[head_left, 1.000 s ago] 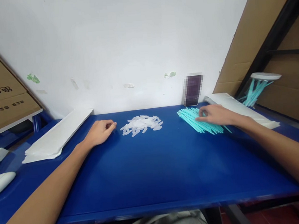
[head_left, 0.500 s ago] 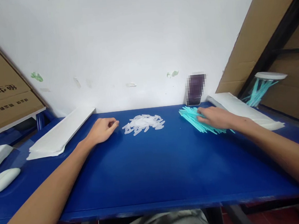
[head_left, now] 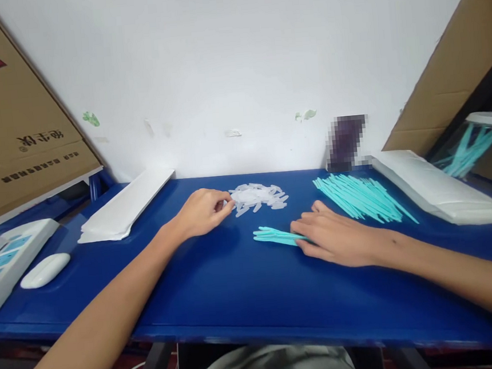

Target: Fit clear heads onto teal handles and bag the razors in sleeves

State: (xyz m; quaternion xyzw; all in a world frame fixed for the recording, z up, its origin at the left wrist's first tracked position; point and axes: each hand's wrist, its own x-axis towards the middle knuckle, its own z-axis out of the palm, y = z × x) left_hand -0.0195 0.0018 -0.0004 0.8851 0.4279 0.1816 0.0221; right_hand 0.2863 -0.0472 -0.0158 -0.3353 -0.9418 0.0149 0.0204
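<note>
The right hand (head_left: 339, 240) lies curled on the blue table (head_left: 238, 288), fingers closed over a small bunch of teal sticks (head_left: 274, 236) poking out leftward, apart from the big teal pile (head_left: 361, 197). The left hand (head_left: 201, 213), loosely curled, pinches at the edge of the clear caps (head_left: 258, 196).

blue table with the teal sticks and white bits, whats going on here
A person sits at a blue table. Their right hand holds a small bunch of teal sticks flat on the table, apart from the bigger teal stick pile. Their left hand has its fingertips at the edge of the heap of small white plastic pieces.
</note>
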